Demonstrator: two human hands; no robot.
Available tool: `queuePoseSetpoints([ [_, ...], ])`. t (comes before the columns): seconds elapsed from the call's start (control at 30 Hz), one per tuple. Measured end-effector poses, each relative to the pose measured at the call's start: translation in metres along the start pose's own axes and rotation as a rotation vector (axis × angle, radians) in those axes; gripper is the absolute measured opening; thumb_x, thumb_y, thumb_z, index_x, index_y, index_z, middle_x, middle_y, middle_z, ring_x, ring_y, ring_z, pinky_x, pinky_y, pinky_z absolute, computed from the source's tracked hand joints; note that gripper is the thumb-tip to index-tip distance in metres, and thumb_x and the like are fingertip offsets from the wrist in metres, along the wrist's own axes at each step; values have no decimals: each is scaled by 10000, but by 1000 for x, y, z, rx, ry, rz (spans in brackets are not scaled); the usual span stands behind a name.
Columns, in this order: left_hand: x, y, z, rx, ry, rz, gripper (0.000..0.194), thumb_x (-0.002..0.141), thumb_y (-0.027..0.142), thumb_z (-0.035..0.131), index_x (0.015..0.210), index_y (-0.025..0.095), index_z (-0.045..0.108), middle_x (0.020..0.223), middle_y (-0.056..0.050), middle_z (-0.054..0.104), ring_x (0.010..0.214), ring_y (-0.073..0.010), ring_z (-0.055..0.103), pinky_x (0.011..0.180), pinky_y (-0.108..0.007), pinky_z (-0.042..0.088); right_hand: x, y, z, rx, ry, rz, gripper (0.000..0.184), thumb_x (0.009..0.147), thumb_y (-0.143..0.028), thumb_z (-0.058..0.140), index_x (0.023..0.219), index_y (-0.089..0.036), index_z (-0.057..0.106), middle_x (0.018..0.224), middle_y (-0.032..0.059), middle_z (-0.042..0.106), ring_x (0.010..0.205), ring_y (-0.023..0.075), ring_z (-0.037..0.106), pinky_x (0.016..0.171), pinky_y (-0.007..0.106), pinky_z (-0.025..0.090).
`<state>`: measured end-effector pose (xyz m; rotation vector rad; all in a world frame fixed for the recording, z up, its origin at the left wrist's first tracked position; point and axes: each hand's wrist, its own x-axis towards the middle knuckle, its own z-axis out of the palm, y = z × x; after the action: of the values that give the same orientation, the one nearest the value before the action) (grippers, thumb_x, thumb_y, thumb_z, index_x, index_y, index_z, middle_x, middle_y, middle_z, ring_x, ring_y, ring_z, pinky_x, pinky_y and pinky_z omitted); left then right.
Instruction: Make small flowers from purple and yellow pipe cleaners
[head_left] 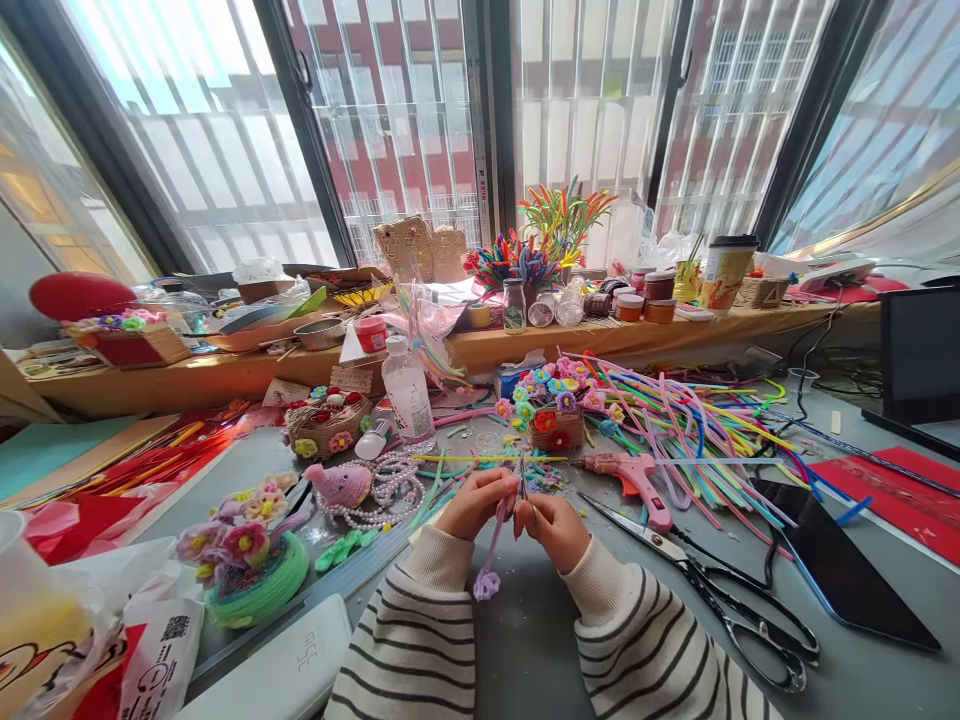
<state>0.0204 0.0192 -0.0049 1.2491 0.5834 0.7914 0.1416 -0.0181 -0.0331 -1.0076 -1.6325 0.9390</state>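
In front of me my left hand [478, 503] is closed, pinching a lilac pipe cleaner [493, 540]. Its lower end is curled into a small fluffy flower [487, 585] that hangs below the fingers. My right hand [553, 527] is closed around small metal scissors [523, 478], their narrow tips pointing up and away from me. Both hands meet at the fingertips, where the upper end of the pipe cleaner is partly hidden. Just beyond the hands lie a thin yellow stick [487, 459] and scattered pipe cleaner clippings [540, 480].
Right of my hands lie a pink glue gun [637, 478], large black-handled scissors [720, 590] and a dark phone [847, 570]. Pipe cleaners [697, 430] spread behind them. A water bottle [407, 395], flower basket [559, 425], pearl strand [397, 490] and white power bank [277, 665] are also around.
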Motion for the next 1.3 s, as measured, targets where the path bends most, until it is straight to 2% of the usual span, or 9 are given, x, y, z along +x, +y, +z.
queuePoseSetpoints([
  [0.2,0,1,0,-5,35,11,288,610,333,556,445,123,447,405,32,407,367,-42,360,391,-194,230,-1,-2,-2,-121,48,33,556,659,-625,315,440,-145,490,408,-30,367,419,70,344,442,195,264],
  [0.47,-1,2,2,6,17,-39,284,592,340,566,455,129,435,393,37,402,356,-48,372,380,-198,218,0,0,1,24,-1,-5,581,679,-632,246,455,-146,473,404,-37,330,392,61,303,409,195,247],
  [0.7,0,-2,-2,-50,38,-38,253,599,303,572,472,128,440,402,43,398,363,-38,347,389,-194,221,1,-2,-3,-105,114,48,498,678,-569,364,405,-161,447,403,-26,392,421,77,347,448,202,279],
  [0.9,0,0,-2,-87,64,38,264,619,315,560,469,117,468,427,35,412,379,-42,366,393,-189,237,3,-3,-2,-56,120,51,517,687,-576,334,417,-156,467,410,-22,395,423,79,359,455,204,283],
  [1.07,0,-1,-6,-130,80,34,240,593,337,586,569,101,556,532,10,475,409,-39,395,403,-185,262,3,-3,1,-10,100,43,534,687,-588,318,419,-150,465,405,-22,396,409,71,344,442,201,278],
  [1.3,-1,-2,-5,-134,173,20,237,530,304,647,672,125,581,488,25,508,427,-50,429,435,-184,297,3,-3,-1,-58,152,72,503,688,-572,338,467,-149,498,416,-36,361,422,74,327,443,204,259],
])
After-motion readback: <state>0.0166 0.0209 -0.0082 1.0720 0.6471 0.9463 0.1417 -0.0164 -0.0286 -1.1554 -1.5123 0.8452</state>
